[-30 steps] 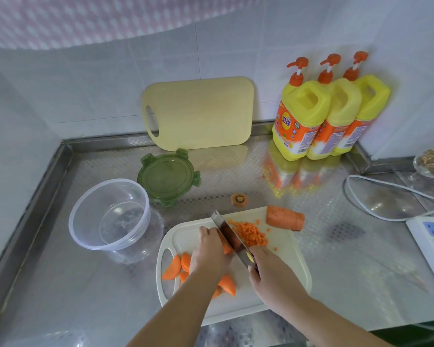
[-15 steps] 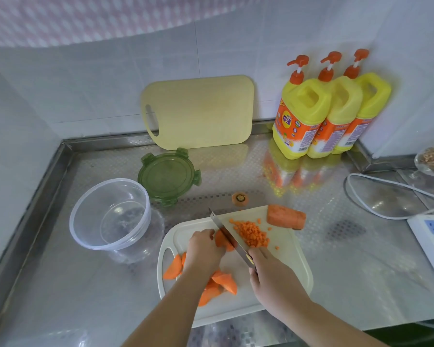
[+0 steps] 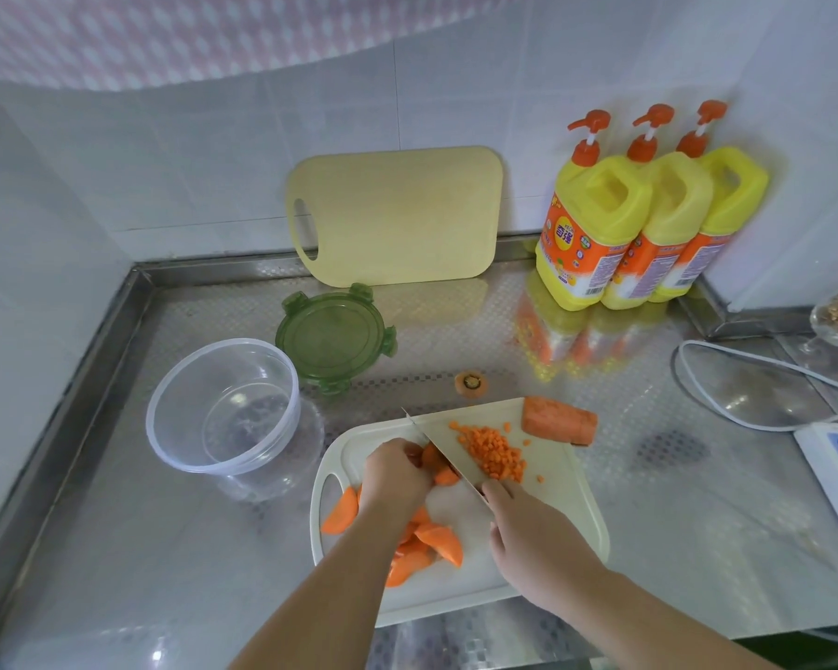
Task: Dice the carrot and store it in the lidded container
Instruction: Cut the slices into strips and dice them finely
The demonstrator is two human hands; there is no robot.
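the left hand [image 3: 395, 471] curls over a carrot piece [image 3: 439, 469] on the white cutting board [image 3: 552, 481], pinning it just left of the knife [image 3: 443, 452], whose handle the right hand [image 3: 528, 529] grips. the blade runs diagonally away from the person, close against the piece's right side, so i'd expect the next cut there. the diced pile [image 3: 497, 452] lies right of the blade; the open container [image 3: 223, 408] sits well off left.
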